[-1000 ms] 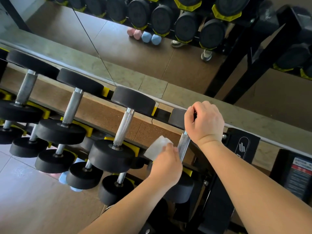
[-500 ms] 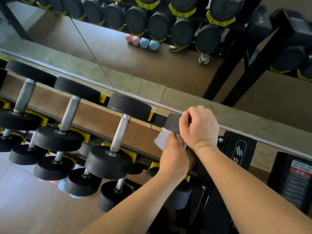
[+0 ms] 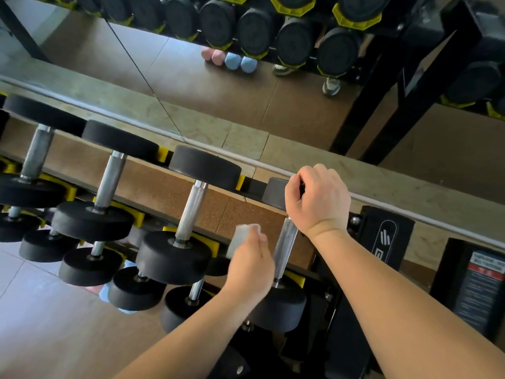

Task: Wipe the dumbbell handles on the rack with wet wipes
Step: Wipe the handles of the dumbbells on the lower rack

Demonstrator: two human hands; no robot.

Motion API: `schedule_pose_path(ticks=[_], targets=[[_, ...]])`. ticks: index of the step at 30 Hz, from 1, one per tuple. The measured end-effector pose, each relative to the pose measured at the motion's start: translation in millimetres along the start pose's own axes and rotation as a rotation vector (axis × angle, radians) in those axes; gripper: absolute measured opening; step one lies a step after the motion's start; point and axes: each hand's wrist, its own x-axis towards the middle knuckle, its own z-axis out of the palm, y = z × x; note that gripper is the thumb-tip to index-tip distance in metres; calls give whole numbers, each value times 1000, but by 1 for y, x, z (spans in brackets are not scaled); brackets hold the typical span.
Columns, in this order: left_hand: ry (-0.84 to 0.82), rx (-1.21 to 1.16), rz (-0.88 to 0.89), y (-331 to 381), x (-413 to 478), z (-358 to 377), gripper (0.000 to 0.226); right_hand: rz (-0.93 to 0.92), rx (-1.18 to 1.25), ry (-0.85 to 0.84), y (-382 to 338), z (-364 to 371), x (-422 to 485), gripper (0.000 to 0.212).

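R hand [image 3: 318, 198] stays clamped on far head of rightmost dumbbell [image 3: 281, 307], L hand [image 3: 252, 266] pinching wet wipe [image 3: 240, 236] has slid back from far end of handle [image 3: 285, 247] to just left of its near half, prob. one pass done

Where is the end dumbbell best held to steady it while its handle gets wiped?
Probably by its far head, from above, as the right hand does: fingers hook over the disc's rim, leaving the slanted handle bare for the wet wipe in the left hand.
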Motion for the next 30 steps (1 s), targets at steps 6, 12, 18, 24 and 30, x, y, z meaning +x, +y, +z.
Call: schedule_pose_path(ticks=[6,12,18,24,30], targets=[[-111,125,-31,20,-12,27,48,-19,1,10,1,0,0,31],[-125,-40,67,16,-34,-12,46,-16,6,1,1,-3,1,32],[-77,-111,-43,30,17,33,55,-3,-12,12,-1,-3,1,31],[-204,-46,123,0,-12,-1,47,8,-34,32,-2,-2,0,29],[-158,-57,89,0,26,-13,46,21,-65,29,-6,-6,-1,29]])
